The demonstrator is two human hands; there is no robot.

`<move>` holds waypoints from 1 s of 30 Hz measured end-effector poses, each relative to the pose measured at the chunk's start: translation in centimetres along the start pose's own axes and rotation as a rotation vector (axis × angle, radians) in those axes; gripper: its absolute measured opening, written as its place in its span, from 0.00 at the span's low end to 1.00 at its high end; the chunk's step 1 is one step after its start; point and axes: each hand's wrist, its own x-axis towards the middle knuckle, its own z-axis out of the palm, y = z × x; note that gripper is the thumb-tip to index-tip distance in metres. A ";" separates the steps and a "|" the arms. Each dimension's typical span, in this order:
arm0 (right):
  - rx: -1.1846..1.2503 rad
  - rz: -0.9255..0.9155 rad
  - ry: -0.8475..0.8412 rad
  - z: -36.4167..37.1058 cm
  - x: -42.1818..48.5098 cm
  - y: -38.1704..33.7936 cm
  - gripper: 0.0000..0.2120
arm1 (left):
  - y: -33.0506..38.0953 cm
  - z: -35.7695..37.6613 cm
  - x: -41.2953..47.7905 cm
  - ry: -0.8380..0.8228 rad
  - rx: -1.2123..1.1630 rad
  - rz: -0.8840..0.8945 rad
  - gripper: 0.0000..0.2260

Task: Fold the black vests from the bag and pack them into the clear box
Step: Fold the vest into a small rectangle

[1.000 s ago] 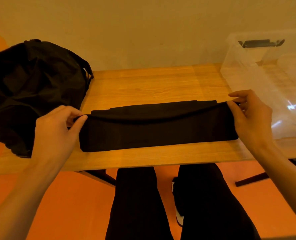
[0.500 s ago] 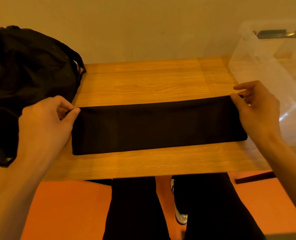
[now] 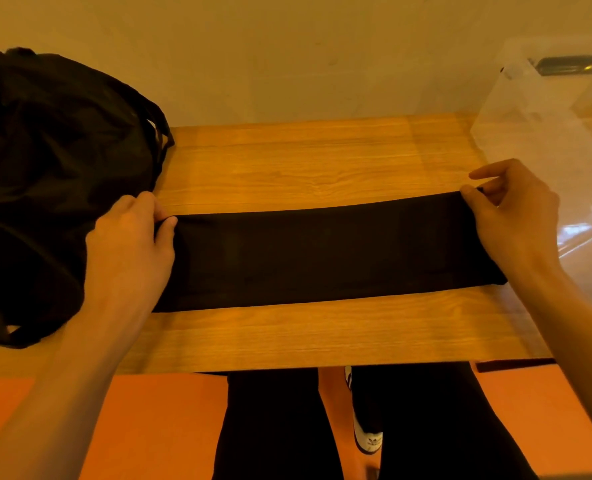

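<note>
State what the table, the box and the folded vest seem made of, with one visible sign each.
The table: wood or wood-look laminate, smooth, judging by its grain lines. The box: clear glossy plastic; the tabletop shows through it and it catches glare. The vest: soft matte black fabric; it lies limp in a flat folded strip.

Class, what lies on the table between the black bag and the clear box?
Head view: a folded black vest, its ends pinched by the left hand and right hand.

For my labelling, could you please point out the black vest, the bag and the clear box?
black vest (image 3: 322, 258), head view, middle of the strip
bag (image 3: 45, 168), head view, crumpled side
clear box (image 3: 519, 140), head view, left wall
</note>
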 end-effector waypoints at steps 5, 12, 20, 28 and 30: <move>-0.036 0.003 -0.011 0.4 -0.1 0.3 0.09 | -0.2 1.1 0.1 0.018 0.084 0.025 0.06; -0.068 0.019 -0.104 0.6 -0.1 0.7 0.13 | -0.1 2.0 0.0 -0.018 0.112 -0.018 0.06; -0.401 -0.485 -0.221 2.8 -4.4 -5.1 0.23 | 6.4 3.5 -2.4 -0.223 0.017 0.237 0.26; -0.650 -0.517 -0.501 7.4 -6.2 -4.5 0.36 | 6.3 6.8 -3.6 -0.398 0.210 0.166 0.38; -0.663 -0.493 -0.503 6.5 -5.8 -3.8 0.36 | 5.2 6.3 -3.3 -0.412 0.211 0.119 0.40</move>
